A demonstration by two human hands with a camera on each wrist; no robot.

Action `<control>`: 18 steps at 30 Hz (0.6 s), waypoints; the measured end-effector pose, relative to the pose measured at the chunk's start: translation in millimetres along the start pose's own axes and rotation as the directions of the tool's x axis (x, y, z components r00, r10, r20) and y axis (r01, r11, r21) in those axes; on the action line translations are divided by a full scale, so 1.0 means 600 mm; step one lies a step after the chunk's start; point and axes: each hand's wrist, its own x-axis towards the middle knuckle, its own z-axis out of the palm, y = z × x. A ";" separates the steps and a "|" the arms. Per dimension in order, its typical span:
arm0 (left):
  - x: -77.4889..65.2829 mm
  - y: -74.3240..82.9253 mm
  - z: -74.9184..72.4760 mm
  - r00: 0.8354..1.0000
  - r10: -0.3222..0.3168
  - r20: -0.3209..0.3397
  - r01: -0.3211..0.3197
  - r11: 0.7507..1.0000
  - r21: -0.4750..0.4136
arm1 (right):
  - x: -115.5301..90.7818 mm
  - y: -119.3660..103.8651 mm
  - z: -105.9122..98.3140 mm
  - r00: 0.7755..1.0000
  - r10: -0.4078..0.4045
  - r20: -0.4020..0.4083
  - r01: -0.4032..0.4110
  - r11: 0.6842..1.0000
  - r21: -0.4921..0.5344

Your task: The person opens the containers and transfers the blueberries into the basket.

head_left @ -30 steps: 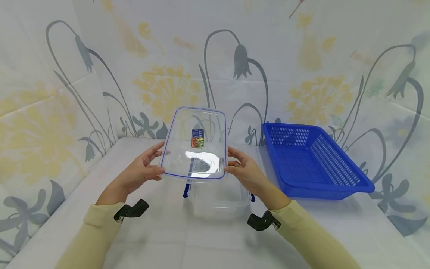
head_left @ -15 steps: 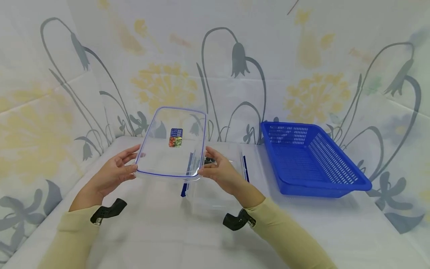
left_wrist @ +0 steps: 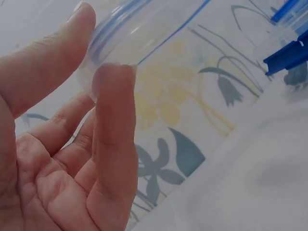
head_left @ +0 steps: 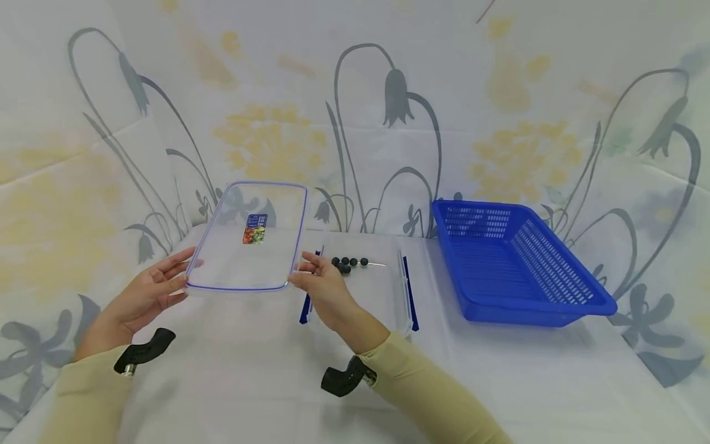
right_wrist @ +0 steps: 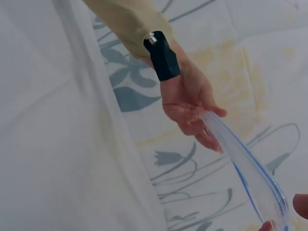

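A clear plastic lid (head_left: 238, 265) with a blue seal and a small fruit-and-vegetable label is held up in the air, tilted, left of the middle. My left hand (head_left: 141, 293) pinches its near left corner between thumb and fingers; the left wrist view shows this lid edge (left_wrist: 139, 33) close up. At the near right corner, my right hand (head_left: 327, 293) grips the same lid between thumb and fingers. Behind the right hand stands a clear food container (head_left: 396, 302) without a cover, its blue side clips (head_left: 411, 293) folded out. Several small black balls (head_left: 345, 265) and a thin pale stick show inside.
A blue perforated plastic basket (head_left: 468, 302) stands at the back right of the white-covered table (head_left: 249, 394). Behind the table hangs a flower-patterned cloth (head_left: 366, 154). Each forearm carries a black wrist mount (head_left: 145, 351).
Both hands have carried the lid leftward, from over the container to left of it. The container's inside, with the black balls, has come into view.
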 end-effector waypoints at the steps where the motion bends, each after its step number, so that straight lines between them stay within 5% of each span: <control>1: -0.003 0.000 -0.004 1.000 -0.010 -0.008 0.010 1.000 0.002 | -0.001 0.003 0.007 1.000 0.004 -0.002 -0.004 1.000 0.026; 10: -0.038 0.001 -0.042 0.997 -0.071 -0.003 0.071 0.997 -0.020 | -0.002 0.047 0.054 0.999 0.038 0.014 -0.039 0.991 0.125; 18: -0.058 -0.003 -0.061 0.967 -0.211 -0.141 0.228 0.967 0.116 | -0.007 0.096 0.070 0.992 0.096 -0.077 -0.094 0.995 0.026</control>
